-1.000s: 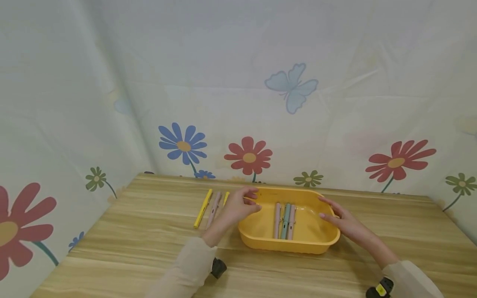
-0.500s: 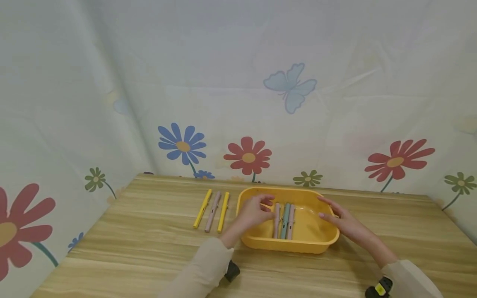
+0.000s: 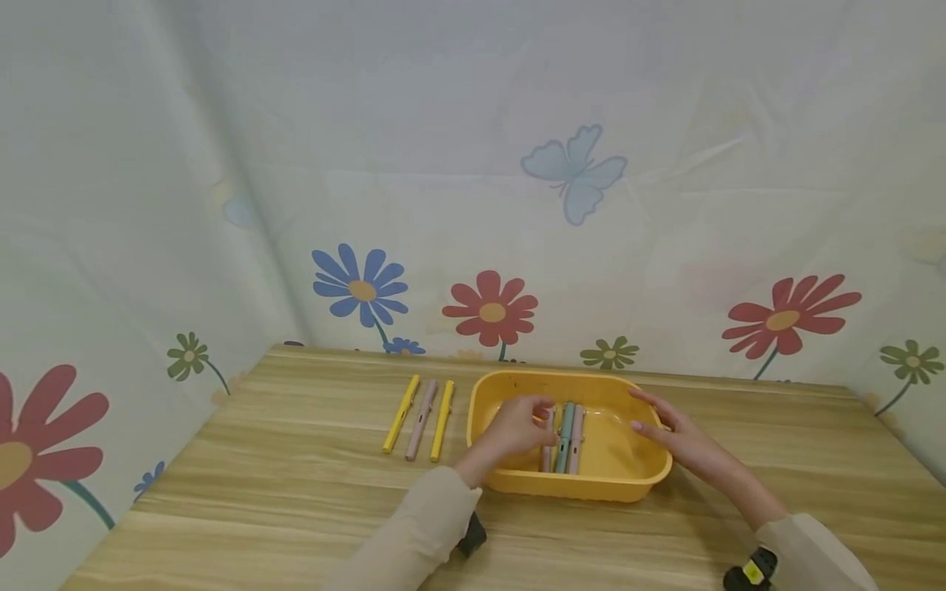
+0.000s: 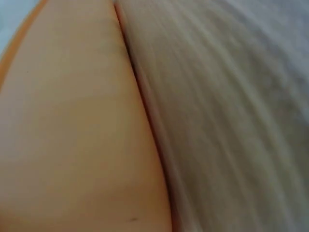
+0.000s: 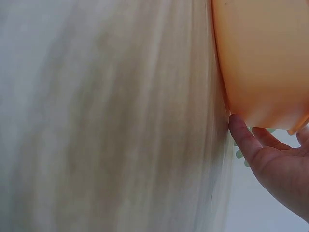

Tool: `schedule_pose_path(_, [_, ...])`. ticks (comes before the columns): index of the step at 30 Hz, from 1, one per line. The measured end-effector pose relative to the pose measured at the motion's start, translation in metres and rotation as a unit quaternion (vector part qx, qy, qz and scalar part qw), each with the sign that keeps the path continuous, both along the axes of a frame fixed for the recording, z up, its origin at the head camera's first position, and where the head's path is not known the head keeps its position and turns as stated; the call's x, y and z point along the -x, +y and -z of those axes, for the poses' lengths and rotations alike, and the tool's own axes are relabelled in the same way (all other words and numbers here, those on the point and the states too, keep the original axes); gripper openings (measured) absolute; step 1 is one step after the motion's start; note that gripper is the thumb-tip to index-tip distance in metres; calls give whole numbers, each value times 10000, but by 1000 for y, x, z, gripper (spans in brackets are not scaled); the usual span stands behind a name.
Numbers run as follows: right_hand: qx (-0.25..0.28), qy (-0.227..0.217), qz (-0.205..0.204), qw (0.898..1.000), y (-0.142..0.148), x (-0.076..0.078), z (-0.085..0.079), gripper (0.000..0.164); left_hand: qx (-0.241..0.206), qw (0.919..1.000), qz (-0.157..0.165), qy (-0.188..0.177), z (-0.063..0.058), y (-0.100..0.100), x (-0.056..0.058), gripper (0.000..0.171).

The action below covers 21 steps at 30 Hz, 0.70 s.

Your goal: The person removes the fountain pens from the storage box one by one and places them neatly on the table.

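Observation:
In the head view, a yellow plastic tray (image 3: 576,490) stands on the table with three capped pens lying side by side in it. My left hand (image 3: 512,431) reaches over its left side, and the fingertips pinch the left pink pen (image 3: 546,460), covering part of it. Right of that pen lie a teal pen (image 3: 566,435) and another pink pen (image 3: 576,439). My right hand (image 3: 687,443) grips the tray's right end, thumb over the rim and fingers outside. The right wrist view shows those fingertips (image 5: 237,123) against the tray's outer wall (image 5: 265,63).
Left of the tray on the wooden table (image 3: 296,492) lie a yellow pen (image 3: 401,414), a pink pen (image 3: 422,420) and another yellow pen (image 3: 443,420), roughly parallel. A flower-printed curtain (image 3: 414,205) hangs behind the table. The left wrist view shows the tray's side (image 4: 82,121) close up.
My left hand has moved right, from above the tray's left rim to the left pink pen inside, uncovering the right yellow pen on the table. My right hand stays on the tray.

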State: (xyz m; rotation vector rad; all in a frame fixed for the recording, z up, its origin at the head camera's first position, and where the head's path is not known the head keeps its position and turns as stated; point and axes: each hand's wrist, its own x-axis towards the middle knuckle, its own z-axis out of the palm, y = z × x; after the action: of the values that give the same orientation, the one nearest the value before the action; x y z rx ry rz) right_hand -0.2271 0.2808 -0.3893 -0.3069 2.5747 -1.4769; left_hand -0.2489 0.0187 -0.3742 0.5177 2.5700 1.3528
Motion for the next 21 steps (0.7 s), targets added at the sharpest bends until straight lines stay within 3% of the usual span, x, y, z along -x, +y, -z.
schedule_pose_path(4, [36, -7, -1, 10000, 0, 0, 0, 62, 418, 9991, -39, -1, 2, 3, 1, 51])
schedule_pose_path(9, [88, -10, -7, 10000, 0, 1, 1, 63, 684, 9971, -183, -267, 3, 6, 0, 52])
schedule_pose_path(15, [131, 96, -43, 9999, 1, 2, 3, 62, 982, 9951, 46, -116, 4, 7, 1, 17])
schedule_pose_path(21, [37, 89, -44, 9999, 1, 1, 1, 62, 1371, 9905, 63, 113, 5, 11, 0, 22])
